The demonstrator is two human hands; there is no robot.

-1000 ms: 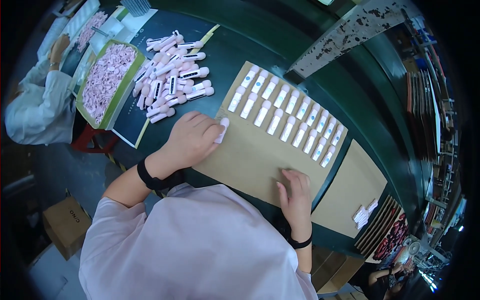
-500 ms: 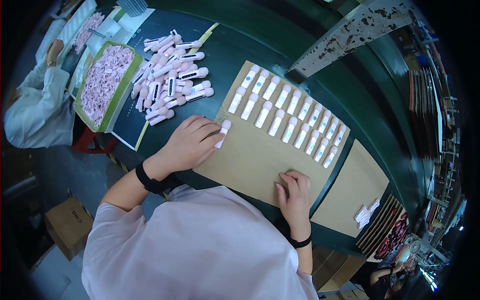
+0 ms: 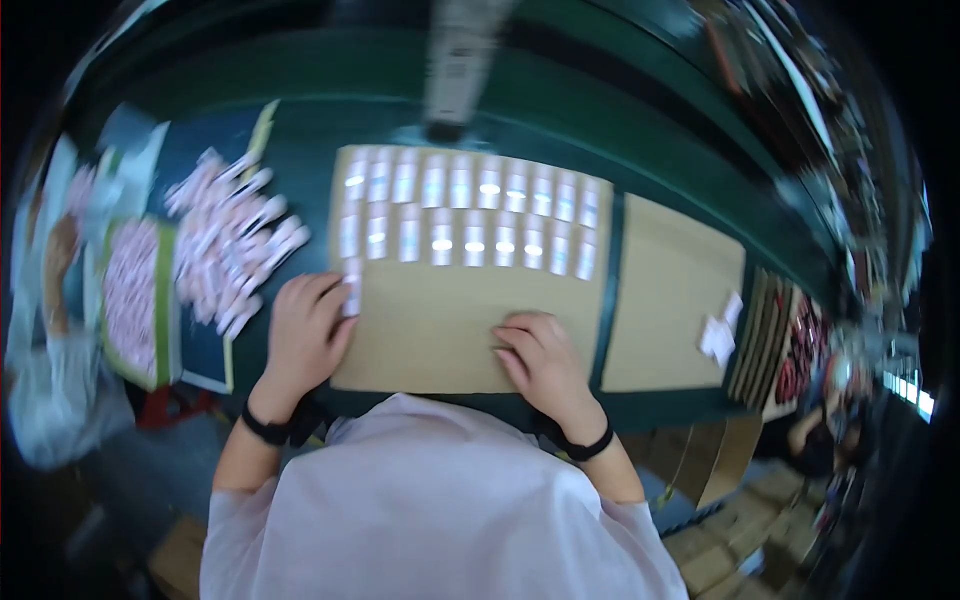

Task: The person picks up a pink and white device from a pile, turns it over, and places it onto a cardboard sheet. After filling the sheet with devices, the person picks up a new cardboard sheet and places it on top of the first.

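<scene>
My left hand [image 3: 308, 328] rests at the left edge of a brown cardboard sheet [image 3: 440, 335]. Its fingertips close on a pale pink round-headed wand [image 3: 351, 285], which stands in line under the first column of others. Two rows of similar wands [image 3: 441, 238] lie on the upper half of the sheet, upright and evenly spaced. My right hand [image 3: 548, 368] hovers over or touches the sheet's lower right part, fingers loosely bent and thumb apart, holding nothing that I can see. Motion blurs the picture.
Left of the sheet lies a heap of pink wands [image 3: 230, 235], beside a green-rimmed box [image 3: 165, 300] of small pink parts. On the right, another cardboard sheet [image 3: 665, 300] bears a small pale stack [image 3: 717, 340]. A co-worker's arm [image 3: 58, 280] shows at far left.
My view has turned and shifted, so the sheet now appears squarer. My left hand stays at the same wand by the sheet's left edge. The right hand stays over the sheet.
</scene>
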